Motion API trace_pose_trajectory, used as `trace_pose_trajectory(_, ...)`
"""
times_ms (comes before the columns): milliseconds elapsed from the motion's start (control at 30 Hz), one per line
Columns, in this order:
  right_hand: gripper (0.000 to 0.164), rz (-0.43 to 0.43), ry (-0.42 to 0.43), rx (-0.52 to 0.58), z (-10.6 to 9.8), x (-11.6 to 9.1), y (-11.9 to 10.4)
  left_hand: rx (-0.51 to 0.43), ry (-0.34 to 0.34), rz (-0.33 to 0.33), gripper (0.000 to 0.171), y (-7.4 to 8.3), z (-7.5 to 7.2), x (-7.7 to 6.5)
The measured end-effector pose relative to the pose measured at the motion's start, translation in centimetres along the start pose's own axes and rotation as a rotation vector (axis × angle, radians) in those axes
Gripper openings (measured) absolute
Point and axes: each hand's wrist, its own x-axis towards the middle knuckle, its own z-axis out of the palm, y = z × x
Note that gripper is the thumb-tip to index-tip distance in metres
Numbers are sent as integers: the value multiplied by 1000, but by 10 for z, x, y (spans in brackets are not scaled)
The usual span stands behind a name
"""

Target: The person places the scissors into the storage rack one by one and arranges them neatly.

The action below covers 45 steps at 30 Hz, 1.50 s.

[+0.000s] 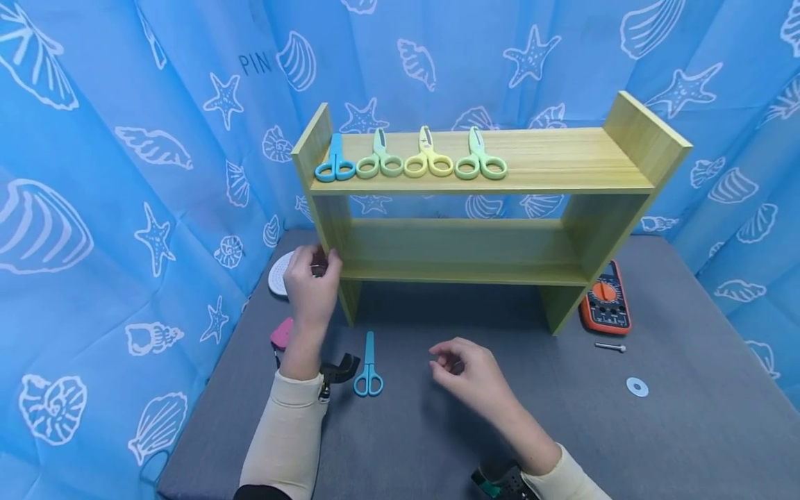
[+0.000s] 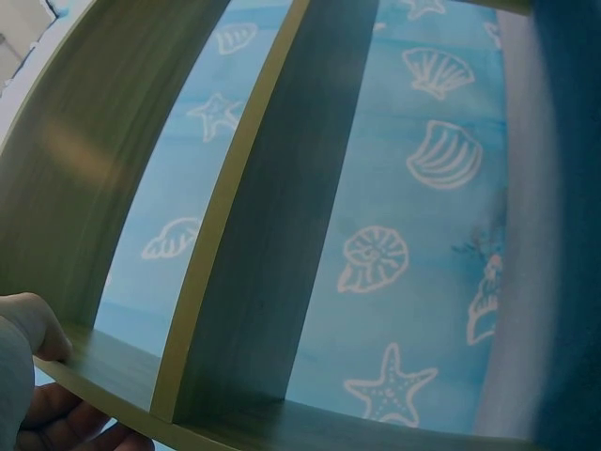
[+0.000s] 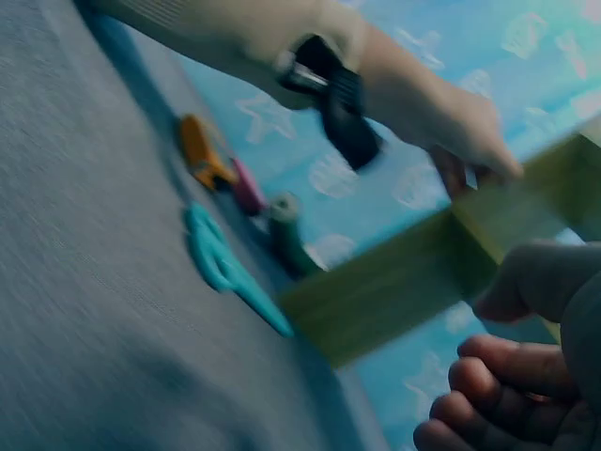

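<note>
A two-tier wooden shelf (image 1: 462,250) stands on the grey table. My left hand (image 1: 311,288) grips the front edge of its left side panel; in the left wrist view the thumb (image 2: 38,324) lies on the inner face, fingers on the outer side. My right hand (image 1: 471,375) hovers in front of the shelf, fingers loosely curled around nothing. Blue scissors (image 1: 369,351) lie on the table between the hands. Along the left part of the top board sit blue scissors (image 1: 336,149), green scissors (image 1: 380,156), yellow scissors (image 1: 426,153) and another green pair (image 1: 478,154).
Right of the shelf lie an orange-and-black multimeter (image 1: 605,305), a bolt (image 1: 610,346) and a flat washer (image 1: 637,387). A white perforated disc (image 1: 278,274) and a pink object (image 1: 282,333) are by the left arm. Blue shell-print curtains (image 1: 387,62) hang behind.
</note>
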Motion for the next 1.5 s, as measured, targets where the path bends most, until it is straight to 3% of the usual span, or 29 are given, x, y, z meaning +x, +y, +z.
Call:
trace_pose_trajectory(400, 14, -12, -210, -133, 59, 18, -11, -9, -4, -2, 13, -1, -1, 0)
trace_pose_trajectory(567, 8, 4, -260, -254, 83, 26, -11, -10, 1, -2, 12, -1, 0, 0)
trace_pose_trajectory(667, 25, 29, -277, -320, 95, 28, -10, -7, 2, 0, 13, -2, 0, 0)
trace_pose_trajectory(800, 41, 80, -283, -329, 100, 30, -7, -9, 8, 7, 13, -3, 1, 1)
trace_pose_trajectory(1000, 36, 114, -275, -255, 82, 24, -5, -10, 21, 8, 12, -5, 2, 2)
trace_pose_trajectory(1200, 19, 129, -223, -235, 44, 8, -2, -10, 17, 21, 12, -3, 3, 2)
trace_pose_trajectory(1500, 17, 227, -195, -184, -13, -12, -10, -2, 44, 5, 9, -4, 4, 1)
